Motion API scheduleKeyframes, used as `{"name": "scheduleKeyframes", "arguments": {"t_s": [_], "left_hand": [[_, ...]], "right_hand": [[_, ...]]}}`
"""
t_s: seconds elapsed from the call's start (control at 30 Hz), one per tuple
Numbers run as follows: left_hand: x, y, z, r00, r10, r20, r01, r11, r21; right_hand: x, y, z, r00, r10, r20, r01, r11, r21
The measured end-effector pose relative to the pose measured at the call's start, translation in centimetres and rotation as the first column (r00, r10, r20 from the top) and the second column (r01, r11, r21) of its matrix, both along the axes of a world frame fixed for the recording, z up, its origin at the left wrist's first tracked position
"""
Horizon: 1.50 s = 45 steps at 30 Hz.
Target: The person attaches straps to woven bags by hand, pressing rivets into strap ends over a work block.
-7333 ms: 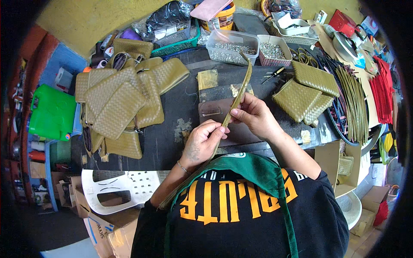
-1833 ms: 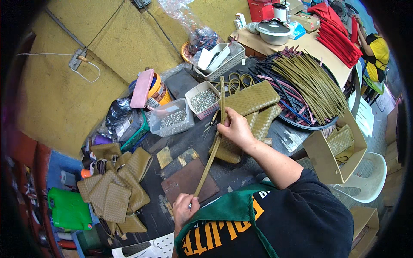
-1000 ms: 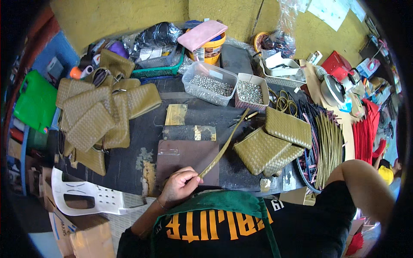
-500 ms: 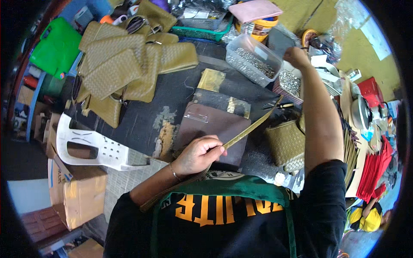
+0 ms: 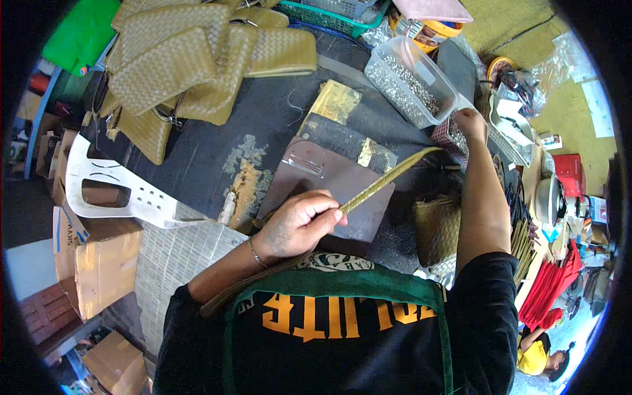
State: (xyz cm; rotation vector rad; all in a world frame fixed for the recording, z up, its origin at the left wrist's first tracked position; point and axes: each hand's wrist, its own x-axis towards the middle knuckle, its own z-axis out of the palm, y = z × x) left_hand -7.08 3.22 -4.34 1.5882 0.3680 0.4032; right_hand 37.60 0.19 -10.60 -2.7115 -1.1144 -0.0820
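My left hand point(image 5: 299, 224) pinches a long olive strap point(image 5: 388, 176) between thumb and fingers. The strap's free end slants up to the right over a dark brown board point(image 5: 359, 191); its other part runs back along my left forearm. At the right, my right hand point(image 5: 471, 124) is curled at a small basket point(image 5: 453, 137) of shiny metal pieces, its fingertips hidden. Beside it stands a clear plastic box point(image 5: 447, 89) holding more small metal pieces. Below my right hand, next to the forearm, lies an olive woven pouch point(image 5: 436, 230).
Olive woven pouches point(image 5: 178, 66) are piled at the far left of the dark table point(image 5: 263, 112). A white plastic chair point(image 5: 125, 197) and cardboard box point(image 5: 108, 263) stand left. A yellow tub point(image 5: 428, 33) stands behind the clear box. Another person point(image 5: 543, 355) is at the lower right.
My right hand has come down toward me to the small basket. The strap stays in my left hand, its free end now curving over to the right. The whole view has shifted.
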Motion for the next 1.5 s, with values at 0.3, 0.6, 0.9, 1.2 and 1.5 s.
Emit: {"name": "scheduleKeyframes", "arguments": {"t_s": [0.3,0.6,0.9,1.2,1.5], "left_hand": [[0.3,-0.4,0.2,0.999,-0.030,-0.032,0.033,0.995,0.091],[-0.1,-0.8,0.3,0.997,-0.072,-0.039,0.076,0.993,0.092],[0.4,-1.3,0.3,1.000,-0.014,-0.019,0.020,0.933,0.360],[0.8,-2.4,1.2,0.998,-0.030,-0.052,0.048,0.919,0.392],[0.7,-3.1,1.7,0.999,-0.041,-0.014,0.043,0.895,0.445]], "right_hand": [[0.1,-1.6,-1.8,0.992,0.075,-0.098,-0.080,0.995,-0.052],[-0.6,-2.5,-0.8,0.982,-0.130,0.135,0.113,0.985,0.128],[-12.8,-4.2,10.6,0.464,0.673,-0.576,0.527,0.313,0.790],[-28.2,-9.8,6.2,-0.176,0.684,-0.708,0.520,0.676,0.523],[-30.7,-12.2,6.0,-0.201,0.681,-0.704,0.507,0.687,0.520]]}}
